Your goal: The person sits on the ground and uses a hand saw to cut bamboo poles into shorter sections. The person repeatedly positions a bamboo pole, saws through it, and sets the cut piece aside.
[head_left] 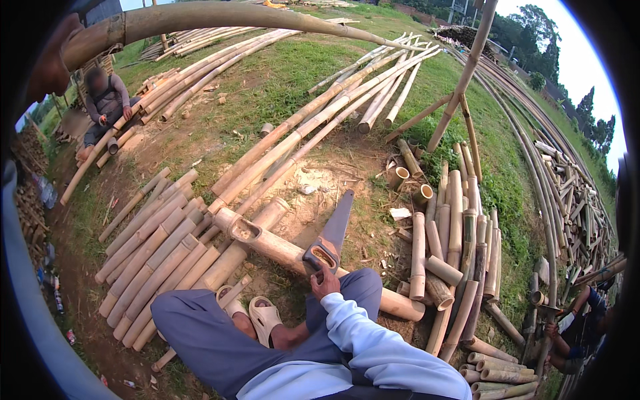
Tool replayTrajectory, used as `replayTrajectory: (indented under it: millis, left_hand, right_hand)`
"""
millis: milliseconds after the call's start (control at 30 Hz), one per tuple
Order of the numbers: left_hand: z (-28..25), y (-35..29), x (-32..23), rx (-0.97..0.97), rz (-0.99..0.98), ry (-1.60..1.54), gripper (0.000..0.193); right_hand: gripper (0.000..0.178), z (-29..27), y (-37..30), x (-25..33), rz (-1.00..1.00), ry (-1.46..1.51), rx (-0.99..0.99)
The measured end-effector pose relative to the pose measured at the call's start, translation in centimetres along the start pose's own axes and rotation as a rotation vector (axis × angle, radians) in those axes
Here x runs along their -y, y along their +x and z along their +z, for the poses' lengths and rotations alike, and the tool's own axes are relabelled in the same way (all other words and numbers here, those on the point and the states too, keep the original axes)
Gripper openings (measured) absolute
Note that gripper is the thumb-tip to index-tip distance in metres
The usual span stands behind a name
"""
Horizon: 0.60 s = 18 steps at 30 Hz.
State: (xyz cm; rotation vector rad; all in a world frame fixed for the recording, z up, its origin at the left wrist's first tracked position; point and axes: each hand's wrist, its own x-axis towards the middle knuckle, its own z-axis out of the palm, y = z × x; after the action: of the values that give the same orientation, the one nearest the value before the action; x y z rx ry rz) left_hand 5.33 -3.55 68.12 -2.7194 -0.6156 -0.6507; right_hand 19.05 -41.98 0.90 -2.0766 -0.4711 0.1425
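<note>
My right hand is closed round the dark handle of a handsaw, whose blade points up and away from me. Behind the handle lies a thick bamboo log, running from the middle down to the right past my knee; a notch is cut in its upper left part. At the upper left edge, close to the camera, my left hand is raised and wrapped round a long bamboo pole. That pole arches across the top of the view, its far end reaching toward the grass. Part of the left hand is cut off by the dark rim.
Cut bamboo pieces lie in rows on the left, with more bamboo lengths on the right. Long poles stretch ahead over grass. A propped bamboo stand rises beyond. One person sits far left; another person works at right.
</note>
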Motion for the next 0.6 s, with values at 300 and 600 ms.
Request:
replayTrajectory:
  millis: [300,600]
  left_hand:
    - [24.6,-10.2,4.0,0.505,-0.237,0.024,0.065]
    - [40.2,-23.2,-3.6,0.621,-0.281,-0.001,0.054]
  right_hand:
    - [0.049,-1.2,-0.1,0.3,0.009,0.009,-0.005]
    - [0.048,0.2,-0.7,-2.4,-0.075,-0.072,-0.055]
